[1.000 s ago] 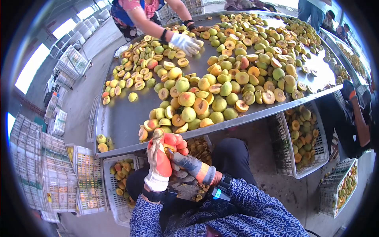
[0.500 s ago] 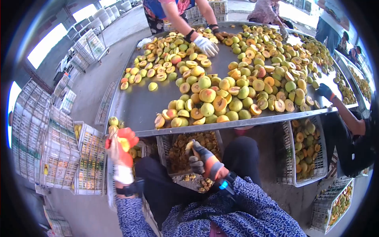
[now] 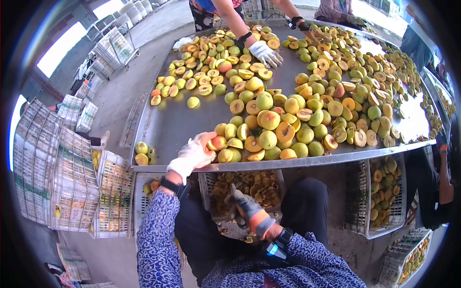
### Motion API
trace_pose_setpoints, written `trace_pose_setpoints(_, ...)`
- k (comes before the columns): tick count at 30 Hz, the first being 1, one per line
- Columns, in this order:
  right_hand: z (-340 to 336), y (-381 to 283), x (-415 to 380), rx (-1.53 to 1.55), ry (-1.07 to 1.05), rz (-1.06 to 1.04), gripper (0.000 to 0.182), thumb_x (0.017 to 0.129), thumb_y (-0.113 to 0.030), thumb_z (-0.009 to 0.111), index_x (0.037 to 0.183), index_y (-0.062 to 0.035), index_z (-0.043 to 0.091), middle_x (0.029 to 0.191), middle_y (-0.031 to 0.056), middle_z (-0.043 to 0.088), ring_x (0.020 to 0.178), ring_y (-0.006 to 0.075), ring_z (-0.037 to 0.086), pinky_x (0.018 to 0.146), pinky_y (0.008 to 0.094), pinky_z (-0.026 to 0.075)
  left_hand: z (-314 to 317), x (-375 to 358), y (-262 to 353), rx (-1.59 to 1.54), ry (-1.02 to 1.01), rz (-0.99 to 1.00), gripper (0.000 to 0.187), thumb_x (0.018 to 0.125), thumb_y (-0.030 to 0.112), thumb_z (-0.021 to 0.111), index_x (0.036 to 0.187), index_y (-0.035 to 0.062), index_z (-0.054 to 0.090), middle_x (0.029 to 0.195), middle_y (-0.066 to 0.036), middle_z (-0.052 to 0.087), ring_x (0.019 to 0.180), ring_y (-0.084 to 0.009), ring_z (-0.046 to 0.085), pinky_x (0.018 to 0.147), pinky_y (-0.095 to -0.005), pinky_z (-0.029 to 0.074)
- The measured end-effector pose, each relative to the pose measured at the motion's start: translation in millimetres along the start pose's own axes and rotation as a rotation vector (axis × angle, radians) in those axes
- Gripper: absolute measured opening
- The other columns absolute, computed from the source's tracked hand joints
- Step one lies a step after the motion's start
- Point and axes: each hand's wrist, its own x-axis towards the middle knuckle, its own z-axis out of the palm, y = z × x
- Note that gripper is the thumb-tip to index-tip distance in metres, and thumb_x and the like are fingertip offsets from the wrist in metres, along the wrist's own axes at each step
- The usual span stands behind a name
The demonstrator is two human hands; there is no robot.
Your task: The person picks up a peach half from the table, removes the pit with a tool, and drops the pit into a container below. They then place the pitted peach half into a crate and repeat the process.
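Note:
My left hand (image 3: 193, 152), in a white glove with orange-red fingers, reaches over the table's front edge. Its fingers and thumb close around a red-and-yellow peach half (image 3: 218, 143) at the near end of the fruit pile. My right hand (image 3: 248, 210), in a grey glove with an orange cuff band, is held low above my lap. It is wrapped around a small tool with a thin metal tip (image 3: 234, 186); its handle is hidden in the fist. Cut and whole peaches (image 3: 269, 120) cover much of the metal table (image 3: 168, 122).
Below the table edge stands a crate of fruit scraps (image 3: 204, 185). Another peach crate (image 3: 367, 211) is to the right, with stacked crates (image 3: 72, 185) on the left. Across the table, a co-worker's white-gloved hand (image 3: 265, 54) touches fruit. Several peaches (image 3: 141, 153) sit at the table's left corner.
My left hand has moved right from the table's left corner to the peach pile and taken hold of a peach half. My right hand has shifted slightly down and right, still gripping the tool.

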Motion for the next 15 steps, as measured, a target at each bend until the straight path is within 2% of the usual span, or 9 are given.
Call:
trace_pose_setpoints(1, 1.6, -1.6, -1.3, 0.005, 0.004, 0.017, 0.051, 0.103, -0.057, 0.050, 0.111, -0.0096, 0.066, 0.074, 0.0029, 0.064, 0.048, 0.0113, 0.048, 0.041, 0.0262, 0.032, 17.0, 12.9, -13.2, 0.005, 0.001, 0.070, 0.059, 0.082, 0.025, 0.077, 0.138, 0.0162, 0.058, 0.137, -0.012, 0.063, 0.124, -0.0344, 0.061, 0.107, -0.0444, 0.050)
trace_pose_setpoints(3, 9.7, -2.5, -5.9, 0.020, 0.009, 0.054, 0.052, 0.101, -0.060, 0.053, 0.113, -0.0108, 0.065, 0.068, 0.0025, 0.060, 0.043, 0.0105, 0.042, 0.039, 0.0266, 0.028, 11.6, 21.4, -7.1, 0.032, -0.031, 0.035, 0.059, 0.080, 0.021, 0.079, 0.135, 0.0162, 0.060, 0.133, -0.011, 0.065, 0.122, -0.0344, 0.062, 0.106, -0.0444, 0.050)
trace_pose_setpoints(4, 9.2, 1.5, -4.8, -0.016, 0.000, 0.032, 0.049, 0.101, -0.057, 0.055, 0.110, -0.0109, 0.066, 0.068, 0.0019, 0.060, 0.048, 0.0105, 0.046, 0.042, 0.0256, 0.032, 7.0, 21.7, -3.9, 0.046, -0.041, 0.017, 0.059, 0.078, 0.020, 0.081, 0.134, 0.0162, 0.061, 0.131, -0.010, 0.066, 0.120, -0.0344, 0.062, 0.105, -0.0443, 0.050)
trace_pose_setpoints(7, 12.3, 4.7, -1.6, -0.064, 0.031, -0.069, 0.046, 0.102, -0.054, 0.055, 0.110, -0.0109, 0.066, 0.070, 0.0020, 0.060, 0.052, 0.0110, 0.049, 0.046, 0.0253, 0.036, -6.0, 3.6, -5.7, 0.045, 0.136, 0.150, 0.057, 0.075, 0.017, 0.083, 0.128, 0.0152, 0.063, 0.127, -0.009, 0.069, 0.120, -0.0341, 0.063, 0.104, -0.0436, 0.051)
trace_pose_setpoints(8, 4.5, 13.5, 10.6, -0.062, 0.073, -0.220, 0.045, 0.102, -0.054, 0.056, 0.110, -0.0107, 0.066, 0.071, 0.0026, 0.060, 0.052, 0.0117, 0.050, 0.046, 0.0256, 0.037, -13.1, -5.8, -1.9, 0.020, 0.275, 0.247, 0.059, 0.073, 0.011, 0.084, 0.128, 0.0148, 0.064, 0.130, -0.009, 0.067, 0.122, -0.0331, 0.063, 0.105, -0.0428, 0.050)
trace_pose_setpoints(11, -5.0, -7.9, 7.4, 0.091, 0.123, -0.293, 0.045, 0.100, -0.053, 0.059, 0.114, -0.0101, 0.064, 0.075, 0.0052, 0.062, 0.056, 0.0146, 0.055, 0.047, 0.0267, 0.040, -44.0, -44.4, 35.2, -0.024, 0.435, 0.348, 0.063, 0.072, 0.005, 0.083, 0.132, 0.0146, 0.064, 0.133, -0.010, 0.066, 0.123, -0.0323, 0.062, 0.106, -0.0424, 0.050)
trace_pose_setpoints(13, -1.4, -25.0, 5.4, 0.190, 0.130, -0.348, 0.044, 0.100, -0.049, 0.061, 0.121, -0.0101, 0.062, 0.079, 0.0038, 0.064, 0.054, 0.0120, 0.052, 0.047, 0.0249, 0.038, -44.3, -68.2, 57.6, -0.073, 0.405, 0.351, 0.073, 0.071, 0.001, 0.083, 0.139, 0.0141, 0.061, 0.139, -0.011, 0.063, 0.129, -0.0312, 0.059, 0.110, -0.0423, 0.046)
trace_pose_setpoints(15, 5.7, -31.5, 13.1, 0.222, 0.167, -0.452, 0.039, 0.100, -0.038, 0.064, 0.125, -0.0080, 0.062, 0.096, 0.0031, 0.066, 0.077, 0.0120, 0.060, 0.067, 0.0255, 0.048, -39.3, -87.2, 88.3, -0.136, 0.446, 0.438, 0.071, 0.069, 0.004, 0.083, 0.136, 0.0130, 0.062, 0.133, -0.014, 0.066, 0.124, -0.0346, 0.061, 0.107, -0.0448, 0.047)
